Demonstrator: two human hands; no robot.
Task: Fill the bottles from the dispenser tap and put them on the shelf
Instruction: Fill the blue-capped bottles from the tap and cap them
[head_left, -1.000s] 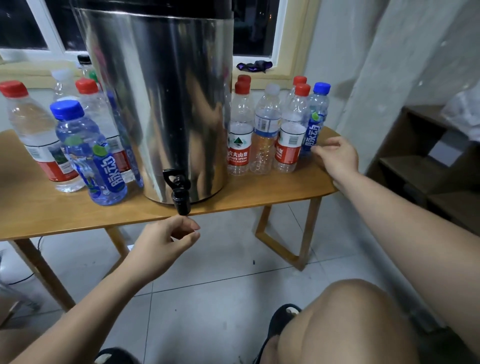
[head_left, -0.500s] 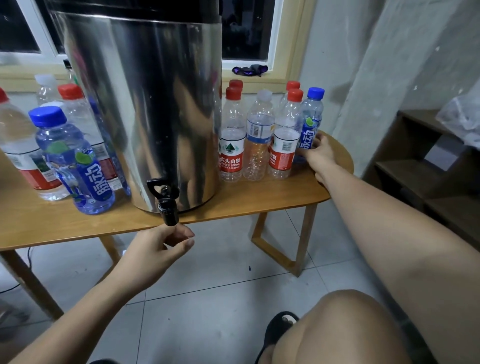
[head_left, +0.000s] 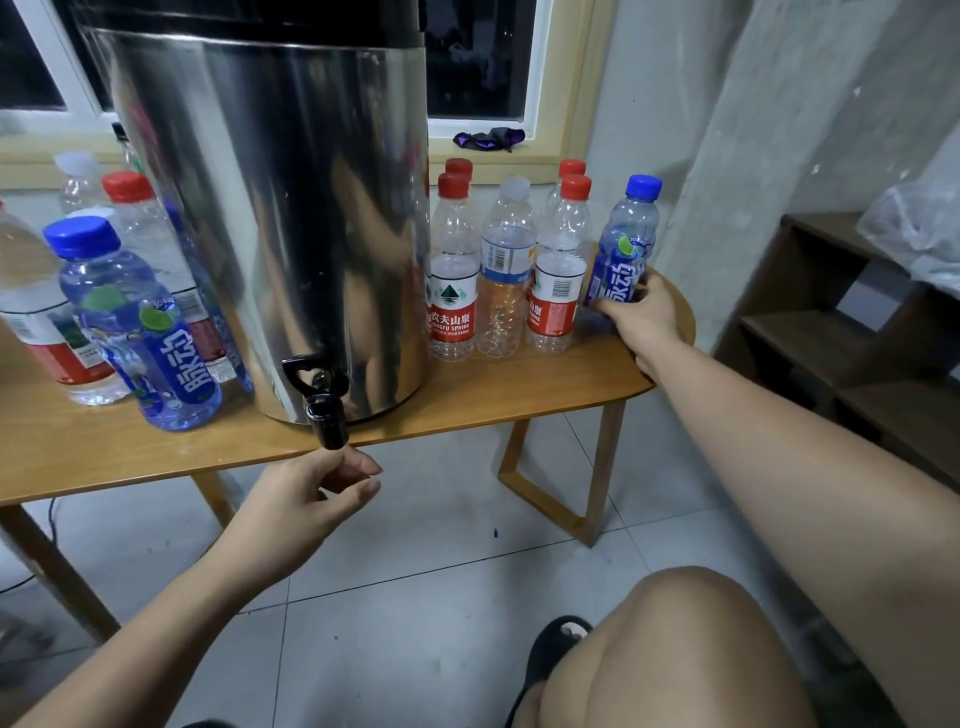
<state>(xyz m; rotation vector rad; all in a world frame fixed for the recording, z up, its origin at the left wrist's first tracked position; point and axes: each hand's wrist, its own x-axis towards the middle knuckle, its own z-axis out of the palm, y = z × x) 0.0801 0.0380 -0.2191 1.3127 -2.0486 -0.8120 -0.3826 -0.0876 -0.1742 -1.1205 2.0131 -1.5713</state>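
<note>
Wooden table (head_left: 467, 410) carries a steel dispenser (head_left: 291, 208) at centre. A row of empty-looking bottles stands to its right and fuller ones to its left.

Your right hand (head_left: 641, 317) has fingers and thumb wrapped round the lower part of the blue-capped bottle (head_left: 626, 244). That bottle stands upright at the right end of the row, just beside a red-capped bottle (head_left: 558, 280). Your left hand (head_left: 306, 499) hangs just under the black tap (head_left: 324, 415), fingers loosely curled, holding nothing.

Recommendation: lift the bottle straight up before drawing it away, as its neighbours look light and liable to topple. Its cap is on and must come off before the neck goes under the spout. The wooden shelf (head_left: 810, 332) stands to the right, well apart from the table.

A second ago your right hand lay at the table edge, short of the bottle. Half a second ago it only reached the base. Your left hand keeps its station under the tap.
</note>
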